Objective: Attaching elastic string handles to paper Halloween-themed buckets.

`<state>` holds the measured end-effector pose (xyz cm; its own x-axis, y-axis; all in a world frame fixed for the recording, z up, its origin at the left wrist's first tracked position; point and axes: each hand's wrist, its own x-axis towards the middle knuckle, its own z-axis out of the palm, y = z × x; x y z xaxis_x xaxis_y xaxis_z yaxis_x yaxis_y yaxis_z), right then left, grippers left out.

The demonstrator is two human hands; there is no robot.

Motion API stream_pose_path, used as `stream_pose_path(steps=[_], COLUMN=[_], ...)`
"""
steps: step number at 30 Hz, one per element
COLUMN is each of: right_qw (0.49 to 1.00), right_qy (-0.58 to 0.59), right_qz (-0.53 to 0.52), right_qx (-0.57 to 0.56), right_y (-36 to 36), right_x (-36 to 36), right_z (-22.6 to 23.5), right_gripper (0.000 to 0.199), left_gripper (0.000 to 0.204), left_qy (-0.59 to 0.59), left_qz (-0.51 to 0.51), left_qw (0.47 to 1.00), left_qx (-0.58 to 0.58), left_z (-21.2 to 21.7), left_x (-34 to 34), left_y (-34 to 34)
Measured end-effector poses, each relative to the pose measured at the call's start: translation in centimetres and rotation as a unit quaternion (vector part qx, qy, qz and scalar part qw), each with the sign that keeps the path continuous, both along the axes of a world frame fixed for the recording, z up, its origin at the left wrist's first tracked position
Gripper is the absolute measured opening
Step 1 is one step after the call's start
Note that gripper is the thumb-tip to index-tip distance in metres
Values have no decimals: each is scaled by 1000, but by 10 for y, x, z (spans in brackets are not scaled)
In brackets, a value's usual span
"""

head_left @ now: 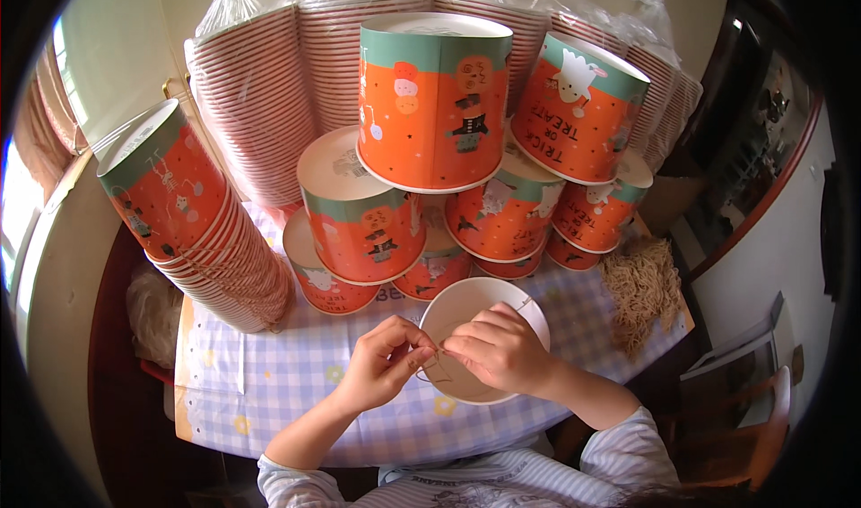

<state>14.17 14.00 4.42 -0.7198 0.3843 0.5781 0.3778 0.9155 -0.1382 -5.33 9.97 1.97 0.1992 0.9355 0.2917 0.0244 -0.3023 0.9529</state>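
Note:
Over the white mouth of an open paper bucket (462,300), both my hands work at a thin beige cord (437,375). My left hand (391,362) pinches it between thumb and fingertips near the bucket's left rim. Close beside it, my right hand (500,350) is closed, its fingertips gripping the cord above the bucket's inside. A loop of the cord hangs below the left fingertips, and a short end shows above the right hand. The bucket stands on the table in front of me; my right hand and wrist cover part of its opening.
Upside-down orange and green buckets (435,104) are piled just beyond. Tall nested stacks in clear plastic (247,86) rise behind them. A leaning nested stack (224,266) stands at left. A heap of beige cords (641,286) lies right, on the checked tablecloth (296,373).

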Motion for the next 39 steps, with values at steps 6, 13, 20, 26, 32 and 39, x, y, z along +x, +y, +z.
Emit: stream_pose_path(steps=[6,13,20,26,32,39], right_qw=[997,984,977,968,970,982], right_qy=[52,78,62,70,54,96], right_qz=[-48,-147,-194,-231,-234,-151], right_qx=[10,69,62,75,44,-52], right_y=[6,26,19,9,3,-26], right_x=[0,23,50,66,70,55], right_z=[9,14,6,4,-7,0], right_gripper=[12,9,9,7,5,10], left_gripper=[5,8,9,9,6,4], left_qy=[123,143,199,259,232,-25], left_qz=[-33,-15,-23,-38,-38,-182], left_qw=[986,983,970,953,970,963], left_qx=[104,113,138,150,59,-195], left_z=[11,20,19,15,25,-6], left_x=[-3,-14,-23,-35,-40,-27], left_y=[2,2,11,17,13,13])
